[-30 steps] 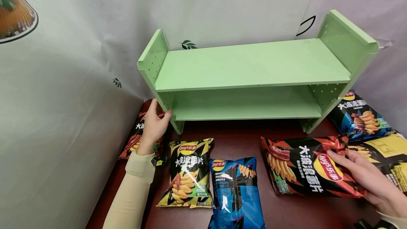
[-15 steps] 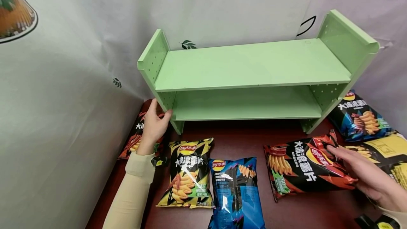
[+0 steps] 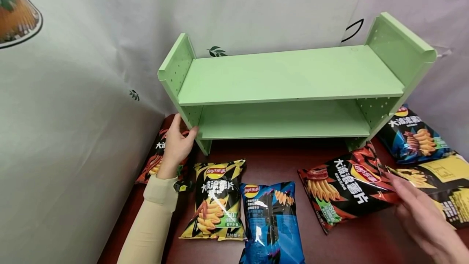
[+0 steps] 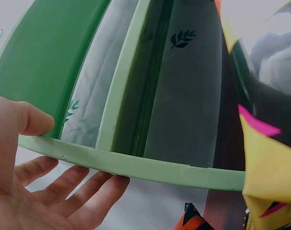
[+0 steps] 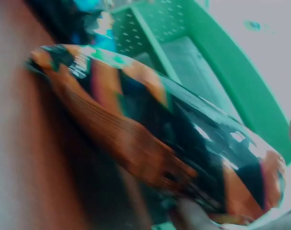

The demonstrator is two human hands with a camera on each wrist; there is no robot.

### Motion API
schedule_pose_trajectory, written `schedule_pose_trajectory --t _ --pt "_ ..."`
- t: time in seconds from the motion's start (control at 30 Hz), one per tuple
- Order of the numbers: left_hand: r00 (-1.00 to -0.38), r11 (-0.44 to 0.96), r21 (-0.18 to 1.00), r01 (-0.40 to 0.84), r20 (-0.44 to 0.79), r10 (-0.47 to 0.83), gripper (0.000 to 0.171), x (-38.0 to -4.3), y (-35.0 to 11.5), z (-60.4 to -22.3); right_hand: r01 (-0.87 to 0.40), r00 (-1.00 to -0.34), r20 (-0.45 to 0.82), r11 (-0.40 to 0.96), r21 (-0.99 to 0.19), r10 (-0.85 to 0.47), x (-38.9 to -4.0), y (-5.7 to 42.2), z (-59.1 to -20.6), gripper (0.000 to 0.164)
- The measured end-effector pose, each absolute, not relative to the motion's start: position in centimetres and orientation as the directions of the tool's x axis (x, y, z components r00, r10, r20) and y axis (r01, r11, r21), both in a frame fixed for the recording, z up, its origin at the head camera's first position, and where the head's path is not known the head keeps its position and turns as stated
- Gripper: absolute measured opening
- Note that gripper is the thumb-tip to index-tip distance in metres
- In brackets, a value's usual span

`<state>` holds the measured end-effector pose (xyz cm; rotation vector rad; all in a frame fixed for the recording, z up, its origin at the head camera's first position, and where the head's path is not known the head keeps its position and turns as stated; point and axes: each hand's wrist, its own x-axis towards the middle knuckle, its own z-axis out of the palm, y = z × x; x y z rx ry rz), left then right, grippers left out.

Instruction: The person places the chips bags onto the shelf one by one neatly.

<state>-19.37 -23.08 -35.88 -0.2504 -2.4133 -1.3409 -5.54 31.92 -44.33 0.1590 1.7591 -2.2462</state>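
In the head view, the red bag (image 3: 349, 188) slants more steeply than half a second ago; its upper right corner has swung up and left, and now overlaps the foot of the shelf (image 3: 293, 76). The right hand (image 3: 421, 211) has shifted a little toward the wearer. The left hand (image 3: 178, 146) keeps its place on the shelf's left side, and the other bags lie as before.

The red bag reads Lay's 乐事 and 大波浪薯片, with 50% on a green patch. The yellow bag (image 3: 218, 199) bears the same name and its own green 50%; the blue bag (image 3: 271, 219) beside it shows Lay's 乐事 above white print (too small to read). On the second red bag (image 3: 151, 168) the wrist hides part of the lettering. The far blue bag (image 3: 417, 137) repeats the large white characters, near the other yellow bag (image 3: 447, 176). The right hand is at the red bag's right end, above the table (image 3: 278, 162).

In the left wrist view, the left hand clasps the shelf's side edge, thumb on one face, four fingers on the other.

In the right wrist view (badly blurred), the red bag's end comes between thumb and finger; I cannot tell whether they clamp it.
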Motion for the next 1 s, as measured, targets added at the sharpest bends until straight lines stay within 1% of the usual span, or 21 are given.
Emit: schedule_pose_trajectory --t 0.03,0.07,0.1,0.13,0.17,0.2,0.27,0.33,0.37,0.4,0.47,0.53,0.63,0.77,0.83,1.0 --pt "-0.917 0.531 0.782 0.326 0.398 -0.023 0.048 -19.4 -23.1 -35.9 0.287 -0.958 -0.281 -0.170 -0.943 -0.064 -5.2 31.2 -44.3 0.055" --pt "-0.918 0.530 0.784 0.323 0.395 -0.025 0.048 -19.3 -23.1 -35.9 0.305 -0.950 -0.311 -0.112 -0.946 0.033 -4.9 30.4 -44.2 0.050" --pt "-0.919 0.530 0.785 0.321 0.394 -0.027 0.048 -19.3 -23.1 -35.9 0.333 -0.934 -0.338 -0.059 -0.941 0.118 -4.6 29.7 -44.2 0.042" --pt "-0.920 0.531 0.786 0.318 0.392 -0.029 0.048 -19.3 -23.1 -35.9 0.360 -0.912 -0.363 -0.052 -0.932 0.192 -4.4 29.1 -44.2 0.040" --pt "-0.921 0.533 0.786 0.314 0.389 -0.031 0.049 -19.3 -23.1 -35.9 0.398 -0.885 -0.387 -0.011 -0.917 0.260 -4.3 28.5 -44.2 0.040" --pt "-0.922 0.534 0.786 0.312 0.386 -0.031 0.049 -19.3 -23.1 -35.9 0.402 -0.868 -0.389 -0.022 -0.915 0.309 -4.2 28.0 -44.4 0.040" --pt "-0.923 0.536 0.785 0.310 0.383 -0.028 0.049 -19.3 -23.1 -36.0 0.411 -0.826 -0.416 -0.100 -0.906 0.379 -4.1 26.9 -44.8 0.039" --pt "-0.924 0.536 0.785 0.311 0.382 -0.024 0.049 -19.3 -23.1 -36.0 0.388 -0.794 -0.445 -0.220 -0.895 0.414 -4.1 26.1 -45.2 0.054" --pt "-0.924 0.537 0.785 0.310 0.381 -0.024 0.049 -19.3 -23.1 -36.0 0.399 -0.770 -0.468 -0.245 -0.883 0.434 -4.2 25.7 -45.3 0.061" --pt "-0.924 0.536 0.785 0.311 0.381 -0.021 0.049 -19.2 -23.1 -36.0 0.384 -0.755 -0.487 -0.306 -0.871 0.439 -4.2 25.4 -45.4 0.069" --pt "-0.926 0.534 0.787 0.308 0.378 -0.024 0.049 -19.3 -23.1 -36.0 0.409 -0.716 -0.532 -0.345 -0.845 0.453 -4.4 25.1 -45.5 0.078" --pt "-0.926 0.534 0.789 0.306 0.378 -0.028 0.049 -19.3 -23.1 -36.0 0.420 -0.699 -0.552 -0.363 -0.832 0.455 -4.4 25.0 -45.5 0.080" --pt "-0.924 0.533 0.787 0.311 0.382 -0.024 0.050 -19.3 -23.1 -36.0 0.397 -0.715 -0.545 -0.387 -0.832 0.439 -4.4 25.2 -45.7 0.080" --pt "-0.919 0.535 0.781 0.322 0.393 -0.020 0.050 -19.3 -23.1 -35.9 0.360 -0.742 -0.534 -0.431 -0.828 0.406 -4.5 25.7 -46.0 0.075" --pt "-0.917 0.534 0.780 0.328 0.399 -0.020 0.050 -19.3 -23.1 -35.9 0.333 -0.763 -0.521 -0.458 -0.824 0.383 -4.5 26.1 -46.1 0.070" --pt "-0.912 0.535 0.774 0.339 0.409 -0.014 0.050 -19.3 -23.2 -35.9 0.274 -0.828 -0.462 -0.490 -0.827 0.318 -4.6 27.0 -46.0 0.050"
